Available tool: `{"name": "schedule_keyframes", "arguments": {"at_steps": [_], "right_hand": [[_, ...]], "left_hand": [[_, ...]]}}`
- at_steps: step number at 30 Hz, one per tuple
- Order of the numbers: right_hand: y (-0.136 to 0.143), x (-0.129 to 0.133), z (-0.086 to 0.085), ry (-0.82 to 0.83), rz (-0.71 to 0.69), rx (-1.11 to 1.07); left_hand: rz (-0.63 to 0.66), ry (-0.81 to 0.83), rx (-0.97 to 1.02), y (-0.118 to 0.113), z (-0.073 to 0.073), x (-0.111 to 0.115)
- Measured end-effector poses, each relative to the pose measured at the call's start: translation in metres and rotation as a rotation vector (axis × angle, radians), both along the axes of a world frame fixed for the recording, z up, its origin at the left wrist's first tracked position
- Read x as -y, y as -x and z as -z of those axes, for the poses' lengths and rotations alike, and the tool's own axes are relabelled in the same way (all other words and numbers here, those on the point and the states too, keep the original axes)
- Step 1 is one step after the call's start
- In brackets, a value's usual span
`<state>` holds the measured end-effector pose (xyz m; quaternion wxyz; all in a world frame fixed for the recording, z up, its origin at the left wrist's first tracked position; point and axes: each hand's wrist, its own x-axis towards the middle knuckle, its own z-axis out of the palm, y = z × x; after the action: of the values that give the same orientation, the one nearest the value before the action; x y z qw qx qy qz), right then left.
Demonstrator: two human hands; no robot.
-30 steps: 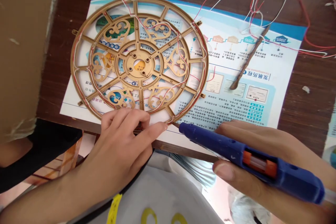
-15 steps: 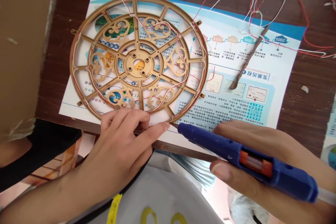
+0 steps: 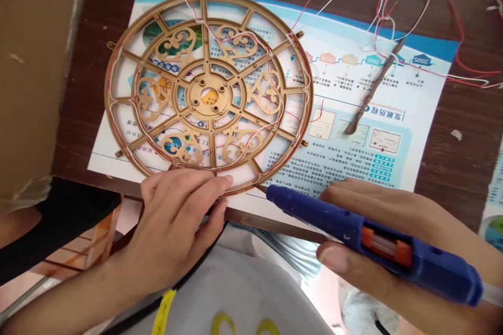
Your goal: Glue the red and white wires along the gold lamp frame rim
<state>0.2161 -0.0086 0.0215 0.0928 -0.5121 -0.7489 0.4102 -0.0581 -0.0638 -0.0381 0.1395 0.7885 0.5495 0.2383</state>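
Note:
A round gold openwork frame (image 3: 208,95) lies on a printed sheet (image 3: 346,167), with thin red and white wires running round its rings. Its near rim is gripped by my left hand (image 3: 176,214), fingers on top and thumb below at the edge. In my right hand (image 3: 377,230) is a blue soldering iron (image 3: 314,214) with an orange part in its handle. The iron's thin tip touches or nearly touches the rim just right of my left hand; exact contact cannot be told.
Loose red and white wires (image 3: 381,15) trail off the upper right. A brown stick-like piece (image 3: 371,94) lies on the sheet. Cardboard (image 3: 35,73) stands at the left of the dark table (image 3: 444,167). A person's dark sleeve (image 3: 58,220) shows at lower left.
My left hand has shifted slightly left along the rim, its index finger drawn back from the iron's tip. The iron and my right hand have barely moved.

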Motion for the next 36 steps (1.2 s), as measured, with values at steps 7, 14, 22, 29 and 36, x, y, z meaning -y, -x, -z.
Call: {"name": "schedule_keyframes", "arguments": {"at_steps": [7, 14, 22, 29, 36], "right_hand": [[0.003, -0.003, 0.0, -0.035, -0.052, -0.008], [0.01, -0.002, -0.006, 0.025, -0.081, 0.038], [0.014, 0.002, -0.005, 0.033, -0.013, -0.008], [0.022, -0.005, -0.001, 0.025, 0.13, -0.192], [-0.044, 0.019, 0.025, 0.25, 0.42, -0.328]], "left_hand": [[-0.049, -0.045, 0.021, 0.004, 0.004, 0.007], [-0.052, -0.03, 0.034, 0.005, 0.009, 0.011], [0.0, -0.053, -0.031, 0.006, 0.008, 0.006], [0.01, -0.054, -0.042, 0.0, 0.004, 0.002], [-0.002, 0.0, -0.01, 0.004, 0.005, 0.005]]}}
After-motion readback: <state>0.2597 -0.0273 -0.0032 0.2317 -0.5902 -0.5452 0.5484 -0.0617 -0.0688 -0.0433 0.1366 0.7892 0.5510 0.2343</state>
